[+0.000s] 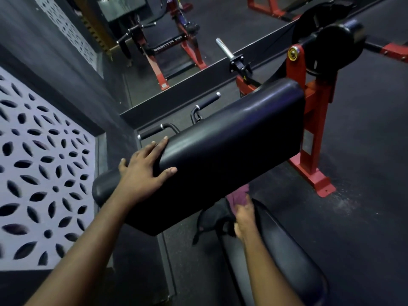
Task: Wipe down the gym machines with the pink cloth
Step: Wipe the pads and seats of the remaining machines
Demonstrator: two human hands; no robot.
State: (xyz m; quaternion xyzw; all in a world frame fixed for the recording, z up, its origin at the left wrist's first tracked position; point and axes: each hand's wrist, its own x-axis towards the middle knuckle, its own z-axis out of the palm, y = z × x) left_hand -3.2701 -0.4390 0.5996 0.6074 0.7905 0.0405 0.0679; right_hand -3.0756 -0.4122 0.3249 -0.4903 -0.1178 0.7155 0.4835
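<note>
Head view, centre frame: I log the left grip (143, 171) released, fingers spread flat over the near end of the black arm pad (231, 140). Lower centre, below the pad, the right grip (244, 217) clenches the pink cloth (238, 196), beside the black seat (287, 246). Red frame (313, 138) at right.

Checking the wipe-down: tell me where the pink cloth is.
Head view, lower centre-right: the pink cloth is held in the right hand, just below the lower edge of the black pad.
</note>
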